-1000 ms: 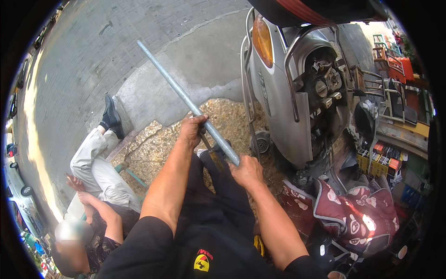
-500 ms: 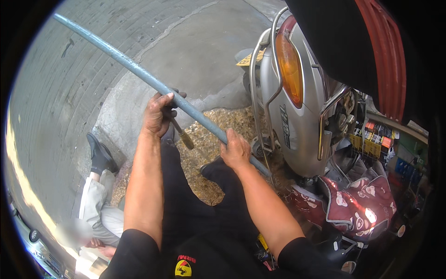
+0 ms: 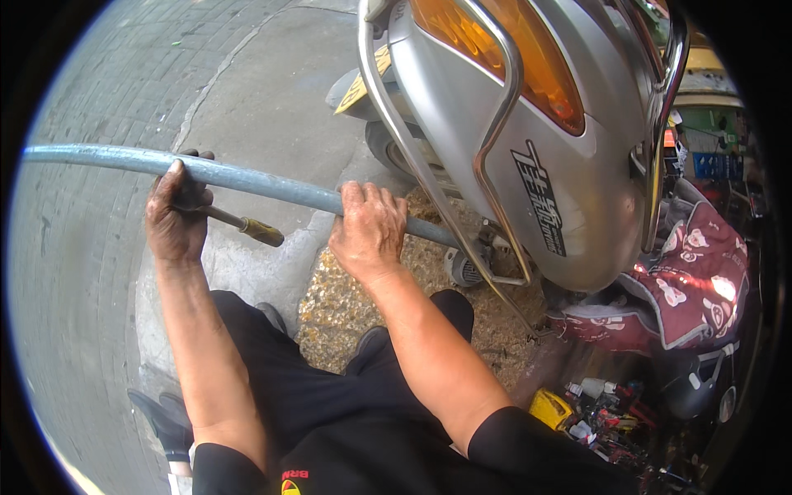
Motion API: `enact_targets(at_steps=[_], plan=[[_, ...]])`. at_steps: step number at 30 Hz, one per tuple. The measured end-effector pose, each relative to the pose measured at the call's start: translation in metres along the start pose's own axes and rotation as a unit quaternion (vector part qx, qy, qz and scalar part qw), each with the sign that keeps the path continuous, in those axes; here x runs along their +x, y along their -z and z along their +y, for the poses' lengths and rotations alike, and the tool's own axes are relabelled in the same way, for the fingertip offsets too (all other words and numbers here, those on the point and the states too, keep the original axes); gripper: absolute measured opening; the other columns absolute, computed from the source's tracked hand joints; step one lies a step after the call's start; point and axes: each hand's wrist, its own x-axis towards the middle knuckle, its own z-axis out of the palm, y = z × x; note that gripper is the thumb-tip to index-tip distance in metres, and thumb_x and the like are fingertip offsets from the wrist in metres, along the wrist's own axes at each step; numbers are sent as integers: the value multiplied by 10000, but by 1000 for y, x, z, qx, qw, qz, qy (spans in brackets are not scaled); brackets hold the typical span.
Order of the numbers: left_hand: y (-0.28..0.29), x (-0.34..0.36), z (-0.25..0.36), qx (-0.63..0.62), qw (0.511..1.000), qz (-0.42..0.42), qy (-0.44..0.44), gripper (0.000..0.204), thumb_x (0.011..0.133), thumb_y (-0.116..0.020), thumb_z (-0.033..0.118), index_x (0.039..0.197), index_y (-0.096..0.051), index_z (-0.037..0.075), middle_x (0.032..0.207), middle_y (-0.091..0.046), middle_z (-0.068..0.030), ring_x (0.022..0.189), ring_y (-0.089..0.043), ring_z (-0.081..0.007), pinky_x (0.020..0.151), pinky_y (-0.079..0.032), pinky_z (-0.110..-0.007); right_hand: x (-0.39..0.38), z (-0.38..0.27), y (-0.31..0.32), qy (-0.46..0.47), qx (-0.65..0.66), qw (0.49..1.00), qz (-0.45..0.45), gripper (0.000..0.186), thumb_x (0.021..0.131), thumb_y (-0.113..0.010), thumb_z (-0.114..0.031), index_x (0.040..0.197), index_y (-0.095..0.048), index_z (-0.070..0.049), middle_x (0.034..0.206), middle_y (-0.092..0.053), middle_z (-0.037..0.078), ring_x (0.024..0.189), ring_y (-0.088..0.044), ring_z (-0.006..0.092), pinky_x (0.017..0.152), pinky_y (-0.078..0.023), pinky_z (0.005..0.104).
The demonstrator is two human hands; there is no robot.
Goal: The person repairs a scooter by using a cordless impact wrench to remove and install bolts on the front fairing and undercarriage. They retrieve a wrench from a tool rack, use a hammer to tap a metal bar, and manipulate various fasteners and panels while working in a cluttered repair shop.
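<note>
A long blue-grey metal pipe (image 3: pixel 264 183) lies nearly level across my front, from the far left to the scooter's rear. My left hand (image 3: pixel 177 210), its fingers blackened, is closed round it from below. The same hand also holds a tool with a yellow-and-black handle (image 3: pixel 264 232), which looks like a screwdriver and points right; its other end is hidden in the fingers. Nearer the scooter, my right hand (image 3: pixel 371 227) wraps over the pipe from above. The pipe's right end passes behind the chrome guard bar (image 3: pixel 429 177) of the silver scooter (image 3: pixel 495 165); its tip is hidden.
Close on the right, the scooter's orange tail light (image 3: pixel 511 62) and rear wheel (image 3: pixel 388 148) show. A maroon patterned cover (image 3: pixel 693 272) lies beyond it. Jumbled tools and parts (image 3: pixel 602 412) fill the lower right. Another person's dark shoe (image 3: pixel 161 422) is at the lower left.
The pipe has swung from a steep slant to nearly level, its far end dropping leftward. Both hands moved left with it, still gripping. The scooter appears closer as my view shifted.
</note>
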Motion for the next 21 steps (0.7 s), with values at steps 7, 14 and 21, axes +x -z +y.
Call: enact_targets(at_steps=[7,14,21], plan=[[35,29,-50,-61,996,-67,3,255,919,-625,226,1053,-652,11,957,-679,-131,705,-546,-127,608,-413,-259,13,21,-14,34,-32,996,69,138,724,-625,-1,852,-592,-39,798,-594,148,793,-601,317,739,-396,468],[35,43,-40,-69,995,-68,-12,285,923,-616,206,1088,-635,-27,1044,-668,-202,787,-601,-158,607,-432,-273,23,19,-21,29,-8,998,57,167,725,-610,2,889,-598,-20,831,-609,168,842,-610,326,768,-403,474],[30,50,-45,-64,991,-118,-21,315,946,-585,189,1133,-612,-63,1029,-663,-178,742,-560,-131,591,-399,-259,20,26,-23,8,-2,998,66,145,736,-597,0,879,-584,-22,837,-607,175,843,-609,338,767,-403,485]])
